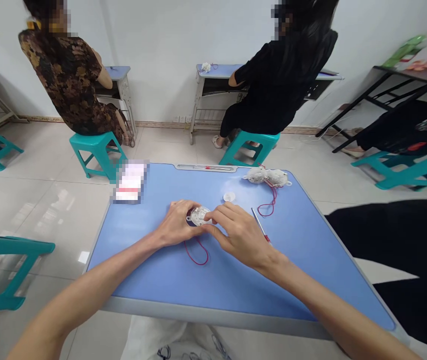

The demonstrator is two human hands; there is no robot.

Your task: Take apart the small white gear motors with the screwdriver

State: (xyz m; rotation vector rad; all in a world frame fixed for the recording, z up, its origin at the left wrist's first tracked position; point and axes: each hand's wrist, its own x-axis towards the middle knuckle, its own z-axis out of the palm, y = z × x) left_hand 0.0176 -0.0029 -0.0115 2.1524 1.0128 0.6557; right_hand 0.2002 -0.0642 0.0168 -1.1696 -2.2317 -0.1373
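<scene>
While the left hand [174, 223] and right hand [240, 235] clasp a white plastic disc [199, 216], a red cord [197, 253] trails loose on the desk [213, 312].

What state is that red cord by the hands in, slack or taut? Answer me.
Slack: the red cord lies in a loose loop on the blue table, running from under the left hand, not pulled straight.

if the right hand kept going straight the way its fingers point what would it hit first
The white round plastic part, which the right hand seems to be touching; depth is hard to judge.
</scene>
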